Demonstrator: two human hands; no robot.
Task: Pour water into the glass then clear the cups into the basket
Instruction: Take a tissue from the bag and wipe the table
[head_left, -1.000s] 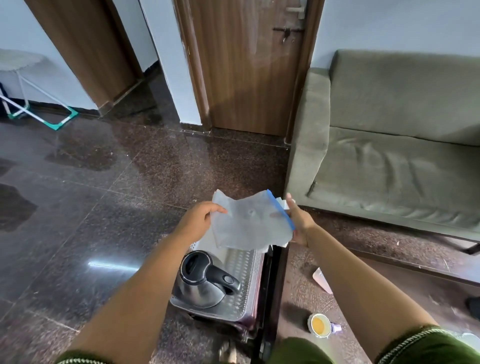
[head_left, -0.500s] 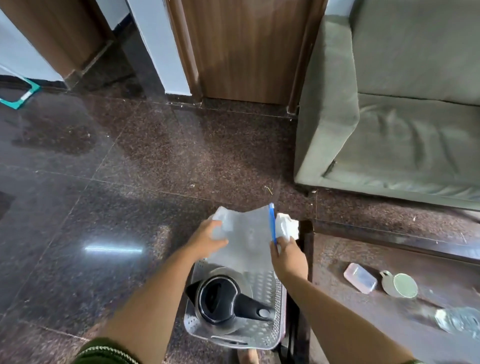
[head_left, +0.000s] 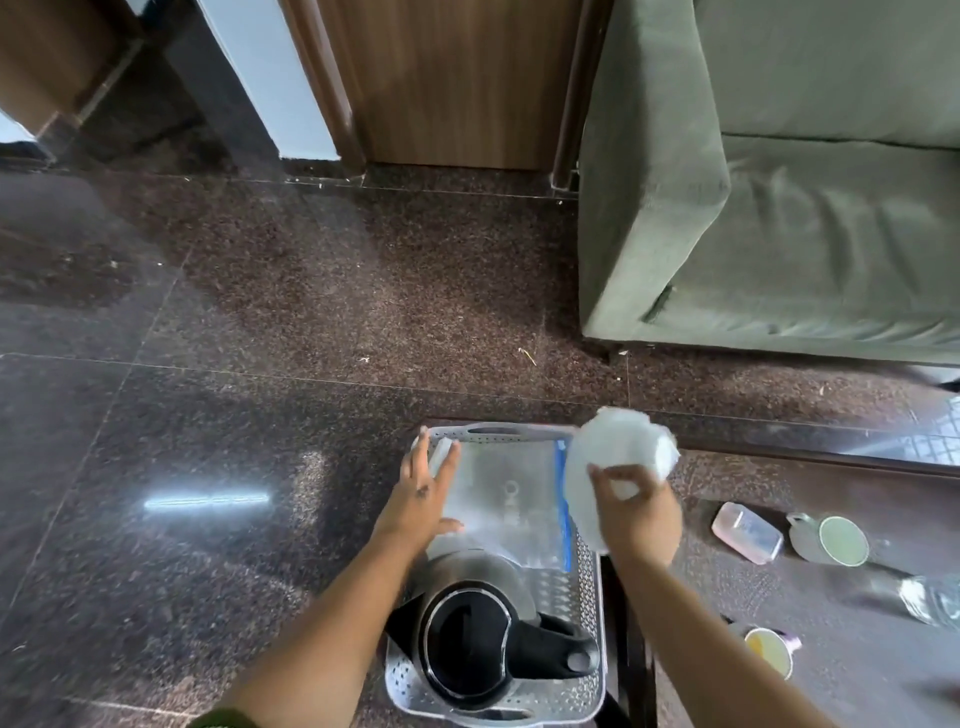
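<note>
Grey perforated basket (head_left: 589, 597) on floor, just left of dark low table (head_left: 857, 675); steel kettle (head_left: 483, 639) in its near end, handle pointing right. Clear zip bag (head_left: 506, 504) flat in far half, blue seal strip along right edge, long axis running near-far. Left hand (head_left: 421, 499) resting on bag's left edge, fingers spread and flat, nothing pinched. Right hand (head_left: 636, 514) above basket's right rim, fingertips pinching white crumpled wad (head_left: 618, 457), paper or plastic, can't tell.

Cups on table, well apart from both hands: green mug (head_left: 831, 540) tipped on side, mouth facing camera, handle at left; small cup (head_left: 771, 652) near edge, yellowish inside, also tilted. Likely ceramic: light, stiff, breakable, maybe wet residue; best taken by handle or around body. Clear glass (head_left: 930, 597) far right, blurred, probably slippery and fragile. Pink case (head_left: 748, 532) beside mug.
</note>
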